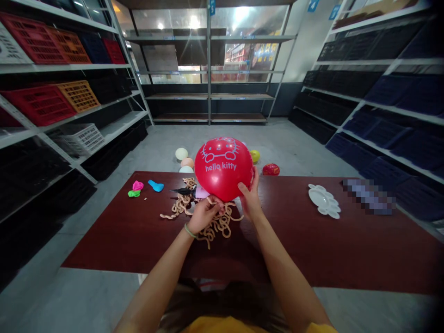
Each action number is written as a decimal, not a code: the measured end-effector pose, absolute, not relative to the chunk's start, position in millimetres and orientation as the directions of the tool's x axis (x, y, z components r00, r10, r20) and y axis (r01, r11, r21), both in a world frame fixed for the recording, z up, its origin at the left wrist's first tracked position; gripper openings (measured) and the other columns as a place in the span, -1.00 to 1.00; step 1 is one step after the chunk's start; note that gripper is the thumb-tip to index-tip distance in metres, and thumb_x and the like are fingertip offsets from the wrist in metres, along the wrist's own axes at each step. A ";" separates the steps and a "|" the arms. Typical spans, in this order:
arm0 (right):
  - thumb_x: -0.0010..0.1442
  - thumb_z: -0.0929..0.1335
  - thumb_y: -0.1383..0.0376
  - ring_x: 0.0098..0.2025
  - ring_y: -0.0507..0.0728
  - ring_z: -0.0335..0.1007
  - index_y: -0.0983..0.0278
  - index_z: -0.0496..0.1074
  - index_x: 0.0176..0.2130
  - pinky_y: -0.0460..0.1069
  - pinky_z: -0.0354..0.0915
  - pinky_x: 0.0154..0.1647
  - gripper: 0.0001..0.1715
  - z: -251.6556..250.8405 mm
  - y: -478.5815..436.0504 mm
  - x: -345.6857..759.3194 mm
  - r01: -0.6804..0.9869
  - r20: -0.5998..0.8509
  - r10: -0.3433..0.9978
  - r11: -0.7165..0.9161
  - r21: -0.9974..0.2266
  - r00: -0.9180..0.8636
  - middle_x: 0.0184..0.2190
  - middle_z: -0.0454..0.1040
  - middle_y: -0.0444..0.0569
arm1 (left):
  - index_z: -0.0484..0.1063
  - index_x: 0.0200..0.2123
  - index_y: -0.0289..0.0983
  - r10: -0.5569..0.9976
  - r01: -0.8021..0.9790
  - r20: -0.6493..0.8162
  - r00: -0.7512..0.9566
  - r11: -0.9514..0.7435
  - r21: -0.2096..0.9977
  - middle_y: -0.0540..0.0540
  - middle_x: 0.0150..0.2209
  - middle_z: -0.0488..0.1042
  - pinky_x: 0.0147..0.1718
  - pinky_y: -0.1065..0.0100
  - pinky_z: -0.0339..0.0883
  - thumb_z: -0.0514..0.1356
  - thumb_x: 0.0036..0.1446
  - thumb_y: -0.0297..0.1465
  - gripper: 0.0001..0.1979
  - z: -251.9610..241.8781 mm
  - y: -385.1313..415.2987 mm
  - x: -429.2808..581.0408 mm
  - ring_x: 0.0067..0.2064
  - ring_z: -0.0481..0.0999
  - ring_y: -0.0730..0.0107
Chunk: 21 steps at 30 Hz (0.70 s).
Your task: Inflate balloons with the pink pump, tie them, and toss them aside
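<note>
My head camera is looking down — close over my left hand (205, 215) and right hand (250, 198). It is facing forward across the table (298, 249) toward farther shelving (209, 83).

Got both arms (277, 263) stretched over the bench's near edge (104, 265), pinching with left hand (205, 215), cupping with right hand (250, 198).

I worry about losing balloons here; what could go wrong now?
The left hand appears to pinch the underside of the red balloon; whether it's tied is hidden, so a slip might release air. The tan strands beneath could snag. Should the right hand slip too, the balloon may roll off the table.
</note>
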State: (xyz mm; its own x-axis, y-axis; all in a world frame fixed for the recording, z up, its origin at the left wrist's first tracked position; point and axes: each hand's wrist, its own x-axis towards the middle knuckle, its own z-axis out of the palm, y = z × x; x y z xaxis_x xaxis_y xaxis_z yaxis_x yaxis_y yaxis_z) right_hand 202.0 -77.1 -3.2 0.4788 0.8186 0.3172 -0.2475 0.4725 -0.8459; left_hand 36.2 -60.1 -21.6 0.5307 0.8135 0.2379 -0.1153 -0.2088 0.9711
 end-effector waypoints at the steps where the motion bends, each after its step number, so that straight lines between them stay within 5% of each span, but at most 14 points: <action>1: 0.06 0.48 0.16 0.38 0.24 0.02 -0.09 -0.14 0.37 0.33 0.09 0.32 0.10 -2.1 -78.1 201.1 -0.219 0.349 0.797 0.502 -0.837 0.493 0.42 -0.05 -0.06 | 0.40 -0.38 -0.28 0.819 -0.114 0.226 0.528 -0.195 0.974 -0.04 -0.49 0.49 -0.42 0.37 0.38 0.24 0.16 -0.15 -0.70 -22.4 -61.6 37.8 -0.46 0.49 0.40; 13: 0.11 0.45 0.16 0.41 0.22 -0.06 -0.03 -0.07 0.35 0.31 -0.04 0.38 -0.01 37.5 -73.4 221.1 0.069 0.598 0.557 0.696 -0.715 0.576 0.41 -0.06 -0.03 | 0.39 -0.33 -0.27 0.830 -0.186 0.311 0.464 -0.252 0.950 -0.05 -0.42 0.52 -0.34 0.34 0.43 0.24 0.17 -0.20 -0.76 10.3 -53.4 72.2 -0.40 0.53 0.38; 21: 0.16 0.38 0.12 0.43 0.17 -0.16 -0.02 -0.23 0.38 0.16 0.10 0.33 0.01 67.6 -31.9 251.5 0.275 0.640 0.549 0.603 -0.749 0.538 0.44 -0.20 -0.02 | 0.43 -0.32 -0.27 0.817 -0.198 0.404 0.411 -0.353 0.915 -0.09 -0.40 0.53 -0.27 0.29 0.44 0.23 0.17 -0.20 -0.77 40.6 8.7 118.2 -0.36 0.54 0.34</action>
